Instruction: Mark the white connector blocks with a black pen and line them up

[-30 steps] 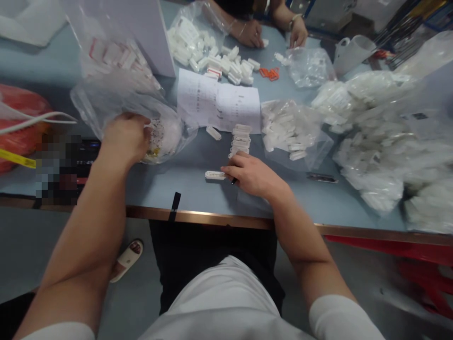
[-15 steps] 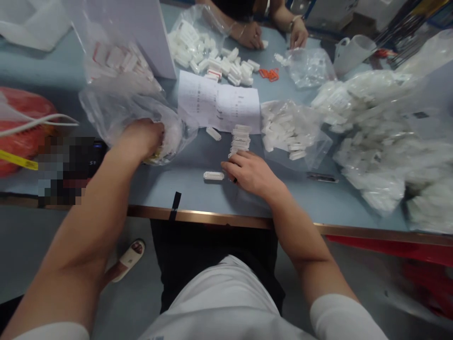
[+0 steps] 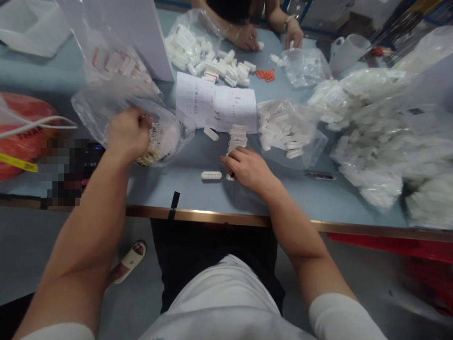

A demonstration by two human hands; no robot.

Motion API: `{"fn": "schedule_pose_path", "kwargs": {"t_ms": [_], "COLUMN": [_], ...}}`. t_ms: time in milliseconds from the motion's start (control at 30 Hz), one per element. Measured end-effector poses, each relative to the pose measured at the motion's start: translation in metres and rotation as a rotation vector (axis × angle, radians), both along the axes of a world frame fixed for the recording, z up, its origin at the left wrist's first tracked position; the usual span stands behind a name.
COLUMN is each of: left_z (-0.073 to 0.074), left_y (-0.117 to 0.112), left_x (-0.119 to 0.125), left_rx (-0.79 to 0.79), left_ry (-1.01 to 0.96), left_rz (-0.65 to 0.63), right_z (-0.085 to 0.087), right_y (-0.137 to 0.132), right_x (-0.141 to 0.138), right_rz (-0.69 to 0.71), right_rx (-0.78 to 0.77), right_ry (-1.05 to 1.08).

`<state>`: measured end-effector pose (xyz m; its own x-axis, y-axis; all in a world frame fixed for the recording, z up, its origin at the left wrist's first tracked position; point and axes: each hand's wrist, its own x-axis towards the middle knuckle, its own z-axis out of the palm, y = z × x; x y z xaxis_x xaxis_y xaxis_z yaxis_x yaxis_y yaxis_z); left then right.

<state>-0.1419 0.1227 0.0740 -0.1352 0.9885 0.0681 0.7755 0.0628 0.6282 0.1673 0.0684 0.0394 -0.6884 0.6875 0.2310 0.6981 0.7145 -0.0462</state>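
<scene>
My left hand (image 3: pixel 127 132) is at the mouth of a clear plastic bag (image 3: pixel 88 106), its fingers curled inward. Whatever the fingertips may hold is hidden. Small white and yellowish parts (image 3: pixel 154 144) lie in this bag beside the fingers. My right hand (image 3: pixel 249 167) rests on the table with bent fingers closed around the near end of a row of flat white plastic pieces (image 3: pixel 238 134). To its left lies a single long white slotted piece (image 3: pixel 211 175). Another white piece (image 3: pixel 211 134) sits at an angle below the printed sheets (image 3: pixel 215 101).
Bags of white parts (image 3: pixel 283 127) and a larger heap of bags (image 3: pixel 371 151) are to the right, near a dark slim tool (image 3: pixel 320 175). Across the table, a co-worker's hands (image 3: pixel 249 38) are by white casings (image 3: pixel 226 66) and orange pieces (image 3: pixel 265 74). A white jug (image 3: pixel 348 52) stands behind.
My left hand has drawn back a little to the left and up in the bag, uncovering more of the small parts. My right hand stays at the row, with only a slight shift.
</scene>
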Motion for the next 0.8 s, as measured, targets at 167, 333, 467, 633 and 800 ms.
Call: {"fn": "schedule_pose_path", "kwargs": {"t_ms": [167,333,467,633,800], "left_z": [-0.003,-0.011,-0.014,-0.009,-0.001], "left_y": [-0.019,-0.018,-0.011,-0.013,-0.025], "left_x": [0.031,0.030,0.007,0.004,0.034], "left_rx": [0.005,0.030,0.118,0.067,0.085], "left_ry": [-0.718,-0.737,0.120,0.214,-0.750], "left_rz": [-0.011,0.197,0.236,0.175,0.149], "right_z": [0.000,0.000,-0.002,-0.003,-0.005], "right_y": [0.001,0.002,0.001,0.001,0.002], "right_x": [-0.002,-0.003,-0.005,-0.006,-0.006], "right_rz": [-0.023,-0.018,-0.022,-0.016,-0.028], "right_rx": [-0.010,-0.013,0.002,0.028,0.018], "right_ry": [0.013,0.007,-0.012,-0.002,0.088]}}
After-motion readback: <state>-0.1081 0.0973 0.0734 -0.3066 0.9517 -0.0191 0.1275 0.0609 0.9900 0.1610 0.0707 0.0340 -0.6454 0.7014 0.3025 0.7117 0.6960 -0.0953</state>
